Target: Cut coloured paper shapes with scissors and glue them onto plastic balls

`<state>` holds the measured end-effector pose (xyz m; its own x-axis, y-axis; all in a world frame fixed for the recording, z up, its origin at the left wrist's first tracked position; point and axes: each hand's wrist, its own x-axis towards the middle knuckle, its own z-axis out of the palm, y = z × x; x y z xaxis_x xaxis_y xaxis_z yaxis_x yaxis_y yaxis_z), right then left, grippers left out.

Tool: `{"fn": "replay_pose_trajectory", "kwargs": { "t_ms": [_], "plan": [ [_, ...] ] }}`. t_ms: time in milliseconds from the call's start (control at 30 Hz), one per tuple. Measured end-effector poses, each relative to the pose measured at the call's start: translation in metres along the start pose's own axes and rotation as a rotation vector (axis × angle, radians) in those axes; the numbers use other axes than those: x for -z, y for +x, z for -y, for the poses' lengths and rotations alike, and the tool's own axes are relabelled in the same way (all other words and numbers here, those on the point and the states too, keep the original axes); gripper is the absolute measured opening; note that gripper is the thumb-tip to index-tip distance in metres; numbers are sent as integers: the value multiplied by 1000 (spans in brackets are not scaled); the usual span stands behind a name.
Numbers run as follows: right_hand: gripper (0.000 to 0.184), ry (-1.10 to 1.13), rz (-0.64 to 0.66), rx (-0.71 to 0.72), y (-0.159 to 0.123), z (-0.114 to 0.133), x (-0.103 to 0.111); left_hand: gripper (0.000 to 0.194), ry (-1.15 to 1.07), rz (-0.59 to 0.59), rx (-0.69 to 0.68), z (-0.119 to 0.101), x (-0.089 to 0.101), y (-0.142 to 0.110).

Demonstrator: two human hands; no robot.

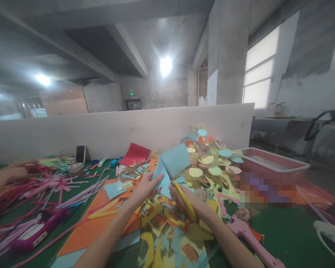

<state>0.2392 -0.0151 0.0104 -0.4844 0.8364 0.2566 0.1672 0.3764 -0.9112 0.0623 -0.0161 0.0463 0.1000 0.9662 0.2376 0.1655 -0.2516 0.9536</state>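
A sheet of light blue paper (176, 160) is held up over the table by my left hand (150, 185), whose fingers and thumb pinch its lower left part. In my right hand (182, 199) is a pair of scissors (185, 201) with yellow handles. The dark blades reach up into the blue paper, along a cut edge. Beneath both hands lies a heap of paper scraps (167, 227) in yellow, blue and orange. Right of the paper stands a pile of clear plastic cups (212, 158) with round paper pieces on top.
Orange sheets (92, 219) and a red sheet (134, 154) lie left of the scraps. Another person's hand (16, 173) is among pink strips at far left. A purple glue gun (40, 229), a pink tool (248, 238) and a pink bin (275, 160) are around. A white partition (106, 132) rises behind.
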Motion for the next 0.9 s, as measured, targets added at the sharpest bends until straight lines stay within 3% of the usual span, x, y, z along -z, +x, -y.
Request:
{"fn": "replay_pose_trajectory", "kwargs": {
  "t_ms": [267,600,900],
  "plan": [
    [50,65,39,-50,1,3,0,38,-104,60,42,-7,-5,-5],
    [53,93,-18,-159,-3,16,1,40,10,110,53,-1,-1,-3],
    [53,57,-52,-234,-3,12,4,42,79,39,3,3,-2,2]
  ]
}}
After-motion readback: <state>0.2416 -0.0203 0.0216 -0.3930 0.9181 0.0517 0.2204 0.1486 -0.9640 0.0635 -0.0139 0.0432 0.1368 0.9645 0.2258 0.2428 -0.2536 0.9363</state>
